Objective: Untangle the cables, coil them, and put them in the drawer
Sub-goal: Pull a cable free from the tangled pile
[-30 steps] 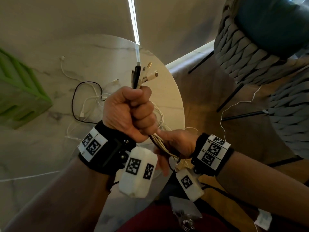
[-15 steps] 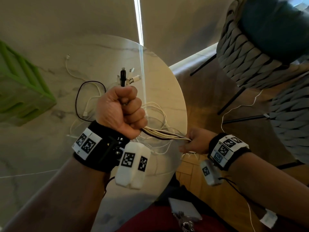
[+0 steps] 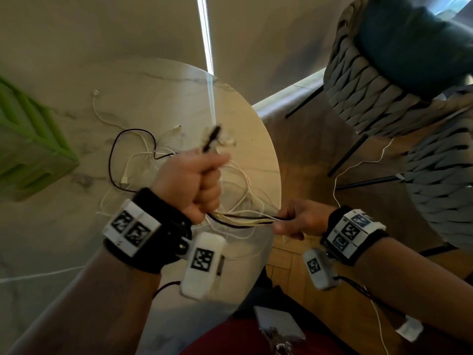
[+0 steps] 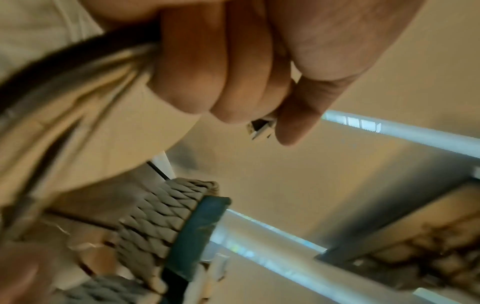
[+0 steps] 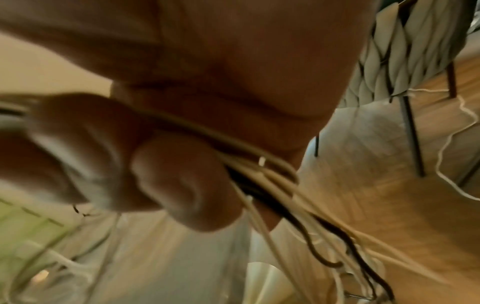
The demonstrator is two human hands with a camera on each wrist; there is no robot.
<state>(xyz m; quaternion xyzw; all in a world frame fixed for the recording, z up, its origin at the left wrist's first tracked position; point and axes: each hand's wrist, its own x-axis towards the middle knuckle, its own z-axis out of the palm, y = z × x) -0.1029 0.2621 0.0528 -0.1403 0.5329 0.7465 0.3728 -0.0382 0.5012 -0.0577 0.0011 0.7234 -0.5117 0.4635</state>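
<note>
A bundle of white cables and one black cable point(image 3: 245, 219) stretches taut between my two hands above the round marble table point(image 3: 158, 83). My left hand point(image 3: 198, 184) grips the bundle in a fist, with the plug ends point(image 3: 212, 137) sticking out above it, blurred. A white plug point(image 4: 259, 128) shows under the curled fingers point(image 4: 233, 67) in the left wrist view. My right hand point(image 3: 294, 220) pinches the strands point(image 5: 259, 170) off the table's right edge. Loose loops point(image 3: 138, 160) of the same cables trail on the tabletop.
A green slatted crate point(image 3: 28, 147) stands at the table's left. A woven grey chair point(image 3: 384, 80) with thin black legs is to the right over a wooden floor. One white cable point(image 3: 358, 165) runs down past the chair. A grey flat device point(image 3: 279, 322) lies in my lap.
My right hand slid right along the bundle, away from my left fist, pulling the strands straight. The left fist dropped lower and the plug ends tilted.
</note>
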